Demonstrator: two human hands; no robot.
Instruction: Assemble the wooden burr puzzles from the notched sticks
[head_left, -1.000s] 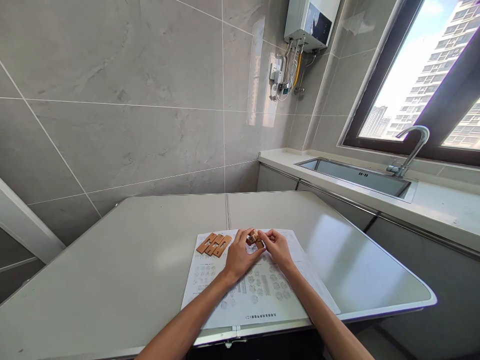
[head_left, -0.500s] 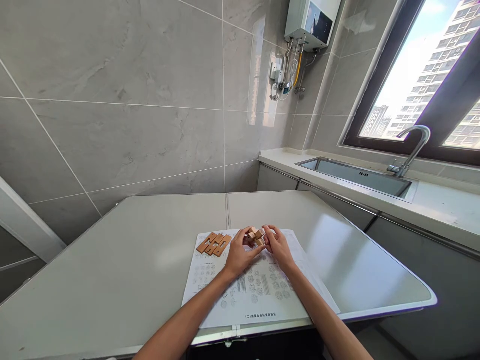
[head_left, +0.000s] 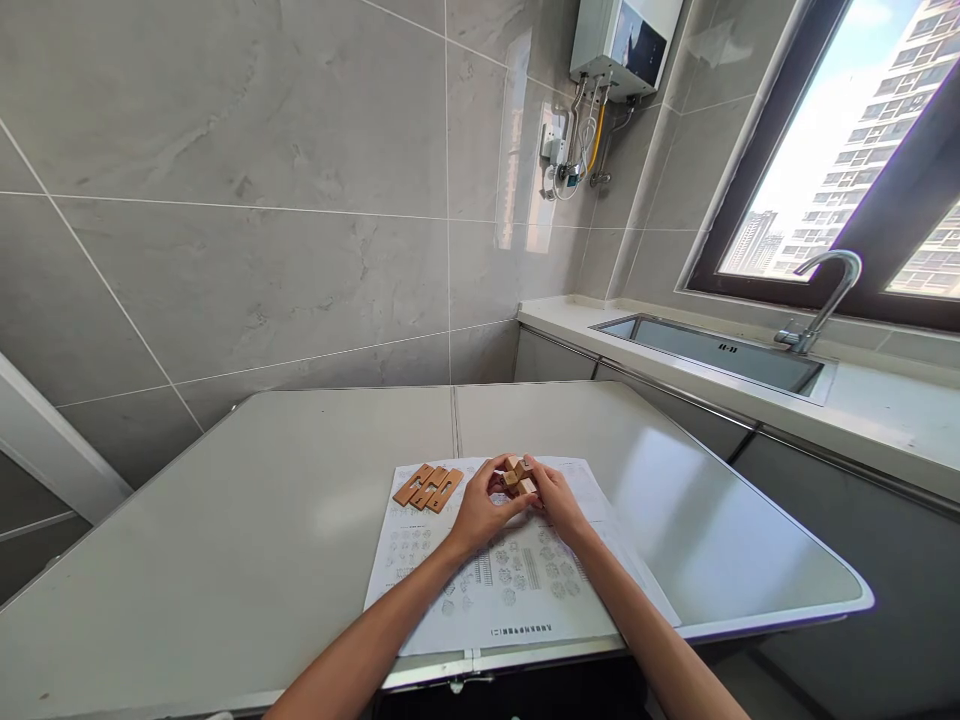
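Note:
A small wooden burr puzzle point(head_left: 517, 474) of interlocked light-brown blocks is held up over the printed sheet. My left hand point(head_left: 484, 505) curls around its left side, with the thumb along the near lower edge. On the opposite side, my right hand point(head_left: 553, 497) grips it, its fingers partly hidden behind the blocks. Left of my left hand, several flat brown wooden pieces point(head_left: 428, 488) with cut-out slots lie side by side on the printed instruction sheet point(head_left: 517, 610).
The sheet lies on a pale folding table point(head_left: 225, 560) with a seam down its middle. Beyond the table's right side runs a counter with a sink point(head_left: 705, 350) and a tap point(head_left: 829, 290). A tiled wall point(head_left: 262, 250) stands behind, with a water heater point(head_left: 622, 50) mounted high up.
My right hand has moved slightly left and closed in on the puzzle's right side. The puzzle has turned a little between my hands. The flat pieces and sheet stay put.

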